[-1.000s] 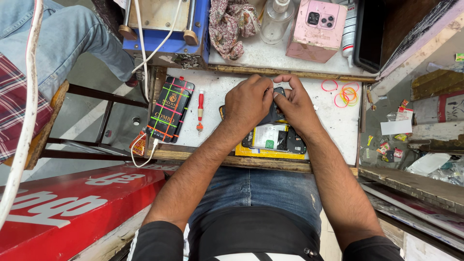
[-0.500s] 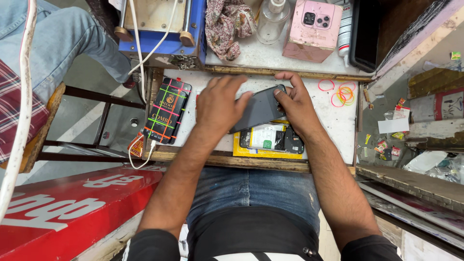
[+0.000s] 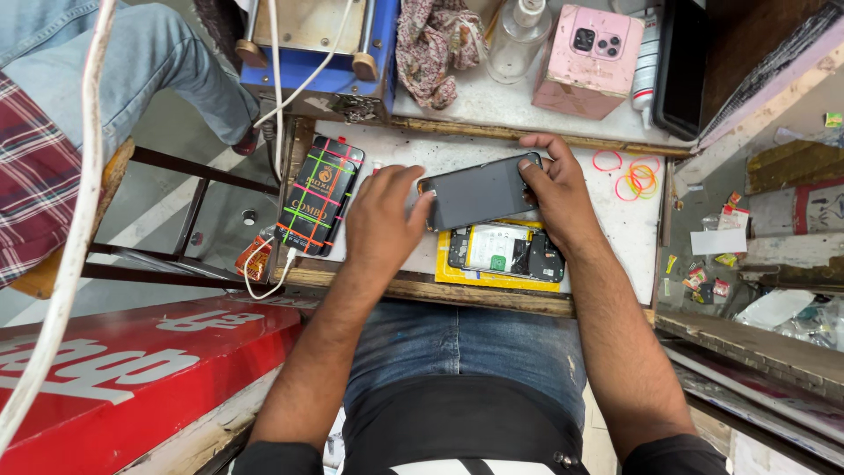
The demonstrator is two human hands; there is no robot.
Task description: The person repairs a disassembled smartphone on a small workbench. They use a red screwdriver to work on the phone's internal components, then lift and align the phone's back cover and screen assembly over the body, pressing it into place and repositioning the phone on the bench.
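Both hands hold a dark phone screen panel (image 3: 479, 189) lifted flat above a small white work board (image 3: 615, 224). My left hand (image 3: 384, 215) grips its left end; my right hand (image 3: 558, 189) grips its right end with fingers over the top edge. Under the panel lies an opened phone body (image 3: 507, 251), its white battery and circuit parts showing, resting on a yellow pad (image 3: 492, 280). A black box with coloured stripes (image 3: 318, 204) lies left of my left hand, with a white cable (image 3: 264, 280) plugged near its lower end.
Loose rubber bands (image 3: 635, 176) lie at the board's right. Behind are a pink phone-case box (image 3: 587, 60), a clear bottle (image 3: 519, 40), a patterned cloth (image 3: 431, 44) and a blue machine (image 3: 316, 53). Another person's jeans leg (image 3: 123, 62) is at the upper left. A red sign (image 3: 114, 378) lies lower left.
The hands were pressed together over the phone; they have since lifted the dark screen panel off it and spread apart, exposing the phone's inside.
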